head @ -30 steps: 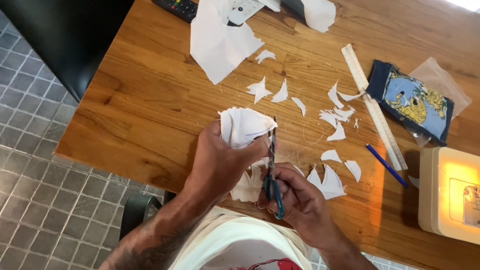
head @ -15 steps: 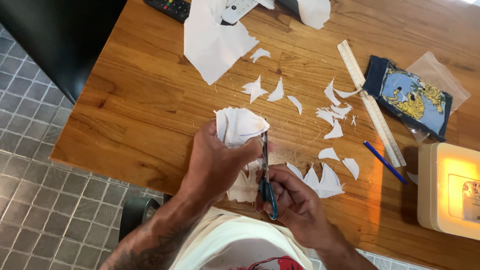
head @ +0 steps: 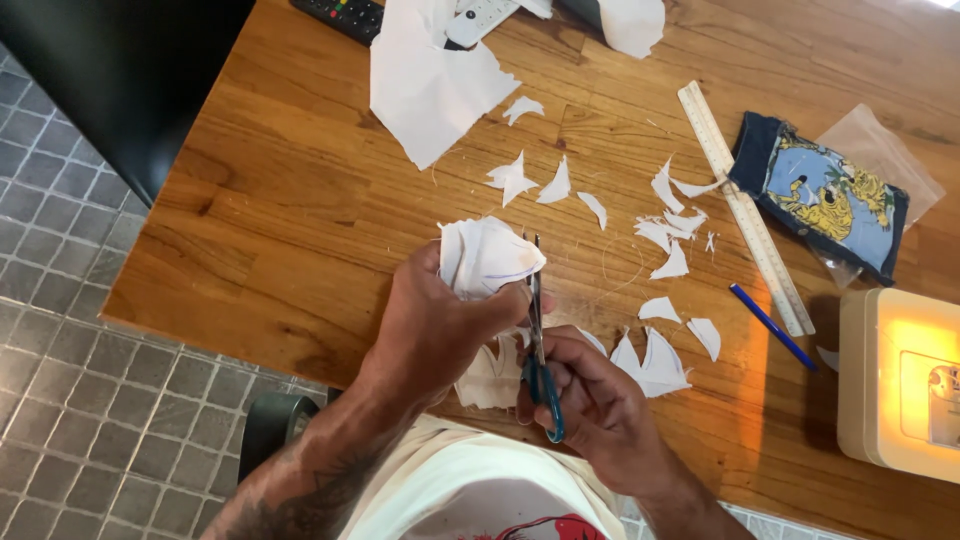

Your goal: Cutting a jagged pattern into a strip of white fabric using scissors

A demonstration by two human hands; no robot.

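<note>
We're working the blue-handled scissors (head: pixel 538 345) w/ our right hand (head: pixel 600 410), fingers curled thru the loops, blades pointing away & closing along the folded white paper (head: pixel 487 256). Our left hand (head: pixel 440 325) is pinching that paper by its lower edge, thumb & fingers pressed tight, holding it just above the wooden surface (head: pixel 300 200). Paper's looking light, limp, easy to tear, so we're judging a grip close to the cut line best. Further out: white scraps (head: pixel 512 178), a ruler (head: pixel 745 205), a blue pen (head: pixel 772 326), a big sheet (head: pixel 430 85).
</note>
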